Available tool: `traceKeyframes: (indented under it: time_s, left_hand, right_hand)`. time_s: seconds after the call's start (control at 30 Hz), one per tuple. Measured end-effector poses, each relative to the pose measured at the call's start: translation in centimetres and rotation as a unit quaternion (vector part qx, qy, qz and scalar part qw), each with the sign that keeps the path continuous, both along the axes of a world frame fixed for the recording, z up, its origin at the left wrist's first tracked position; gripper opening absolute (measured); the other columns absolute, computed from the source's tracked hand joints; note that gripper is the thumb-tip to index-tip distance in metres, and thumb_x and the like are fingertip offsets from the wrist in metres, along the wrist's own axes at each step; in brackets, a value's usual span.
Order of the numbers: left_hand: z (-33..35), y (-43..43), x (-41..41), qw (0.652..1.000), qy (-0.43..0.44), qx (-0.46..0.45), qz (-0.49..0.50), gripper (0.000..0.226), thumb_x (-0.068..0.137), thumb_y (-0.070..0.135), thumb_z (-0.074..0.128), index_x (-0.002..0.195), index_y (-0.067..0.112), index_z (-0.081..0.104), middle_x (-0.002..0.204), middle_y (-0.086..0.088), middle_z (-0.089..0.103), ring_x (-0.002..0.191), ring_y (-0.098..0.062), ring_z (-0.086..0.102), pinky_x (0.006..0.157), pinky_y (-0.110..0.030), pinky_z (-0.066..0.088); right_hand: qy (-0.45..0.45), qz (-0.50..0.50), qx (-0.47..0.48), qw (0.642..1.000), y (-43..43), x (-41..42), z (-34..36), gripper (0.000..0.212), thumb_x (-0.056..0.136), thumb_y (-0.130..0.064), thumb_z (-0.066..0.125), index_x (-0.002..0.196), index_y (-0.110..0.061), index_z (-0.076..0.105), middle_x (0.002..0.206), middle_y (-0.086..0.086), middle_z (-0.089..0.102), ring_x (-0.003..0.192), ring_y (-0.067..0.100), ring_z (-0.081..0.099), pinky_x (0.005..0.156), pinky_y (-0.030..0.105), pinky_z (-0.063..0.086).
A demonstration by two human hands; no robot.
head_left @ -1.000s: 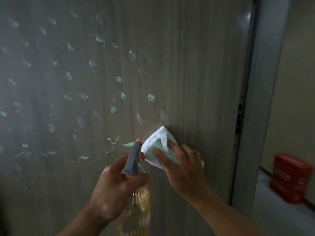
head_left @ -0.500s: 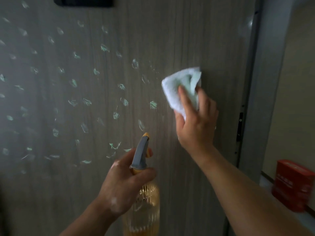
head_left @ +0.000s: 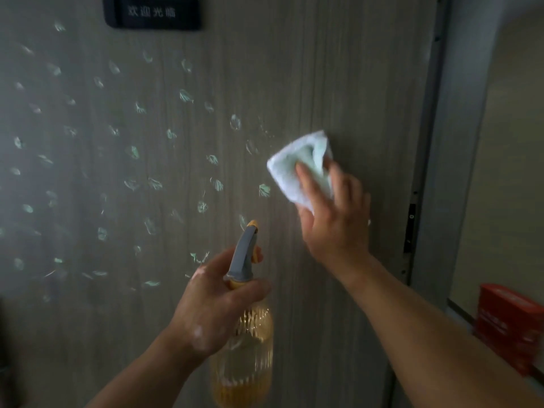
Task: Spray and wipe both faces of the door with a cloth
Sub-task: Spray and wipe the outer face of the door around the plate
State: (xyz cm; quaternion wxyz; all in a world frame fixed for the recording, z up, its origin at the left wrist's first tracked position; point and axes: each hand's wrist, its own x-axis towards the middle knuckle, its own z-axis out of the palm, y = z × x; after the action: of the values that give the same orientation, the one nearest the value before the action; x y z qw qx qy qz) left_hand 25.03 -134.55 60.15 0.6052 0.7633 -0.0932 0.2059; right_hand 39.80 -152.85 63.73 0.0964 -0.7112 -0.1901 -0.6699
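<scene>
A grey wood-grain door fills the view, its left and middle parts speckled with pale leaf-shaped marks. My right hand presses a folded white cloth flat against the door with straight fingers, right of the marks. My left hand grips the neck of a clear amber spray bottle with a grey and orange trigger head, held below the cloth and pointing at the door.
A black sign plate with white characters is fixed at the door's top. The door's edge and metal frame run down the right. A red box stands on the corridor floor beyond the frame.
My right hand swept the cloth up the door from beside the spray nozzle to well above it, then held at that height. The view tilted up, revealing the sign plate.
</scene>
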Motion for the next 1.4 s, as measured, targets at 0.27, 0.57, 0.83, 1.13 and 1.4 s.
traceKeyframes:
  time_s: [0.27, 0.57, 0.83, 1.13, 1.4]
  left_hand:
    - [4.9, 0.3, 0.4, 1.000, -0.002, 0.021, 0.008, 0.038, 0.068, 0.033, 0.079, 0.104, 0.038, 0.069, 0.091, -0.016, 0.072, 0.082, -0.036, 0.072, 0.074, -0.058, 0.061]
    - [11.5, 0.3, 1.1, 1.000, -0.004, -0.003, 0.012, 0.035, 0.067, 0.027, 0.077, 0.101, 0.030, 0.070, 0.086, -0.022, 0.067, 0.077, -0.043, 0.067, 0.065, -0.053, 0.058]
    - [11.3, 1.0, 1.3, 0.999, 0.018, 0.029, 0.019, 0.018, 0.076, 0.016, 0.082, 0.088, 0.022, 0.071, 0.072, -0.006, 0.067, 0.056, -0.007, 0.058, 0.054, -0.014, 0.048]
    - [10.9, 2.3, 0.2, 0.999, 0.027, 0.019, 0.019, 0.033, 0.069, 0.028, 0.082, 0.098, 0.037, 0.071, 0.063, -0.006, 0.061, 0.053, -0.021, 0.054, 0.051, -0.023, 0.045]
    - [9.5, 4.8, -1.0, 0.996, 0.044, 0.052, 0.050, 0.046, 0.052, 0.052, 0.068, 0.097, 0.051, 0.069, 0.073, -0.016, 0.066, 0.055, -0.024, 0.060, 0.057, -0.028, 0.050]
  right_hand:
    - [-0.009, -0.014, 0.039, 0.999, 0.0, 0.0, 9.6, 0.059, 0.097, -0.039, 0.061, 0.153, -0.027, 0.047, 0.151, 0.015, 0.047, 0.119, 0.036, 0.050, 0.091, 0.046, 0.041]
    - [0.005, 0.004, 0.021, 1.000, 0.4, -0.3, 15.7, 0.061, 0.095, -0.037, 0.064, 0.154, -0.027, 0.047, 0.152, 0.016, 0.046, 0.121, 0.038, 0.050, 0.096, 0.047, 0.039]
    - [0.005, 0.009, 0.023, 1.000, 0.9, -0.4, 16.8, 0.059, 0.097, -0.037, 0.063, 0.154, -0.027, 0.048, 0.152, 0.017, 0.046, 0.122, 0.039, 0.051, 0.099, 0.047, 0.039]
    - [0.010, 0.041, 0.023, 0.999, 3.2, -0.9, 13.1, 0.057, 0.097, -0.031, 0.064, 0.152, -0.026, 0.052, 0.149, 0.019, 0.048, 0.116, 0.043, 0.051, 0.096, 0.050, 0.042]
    - [0.025, 0.040, -0.248, 0.968, 2.8, -0.8, -0.2, 0.055, 0.098, -0.031, 0.066, 0.149, -0.041, 0.051, 0.153, 0.003, 0.052, 0.114, 0.031, 0.060, 0.085, 0.048, 0.049]
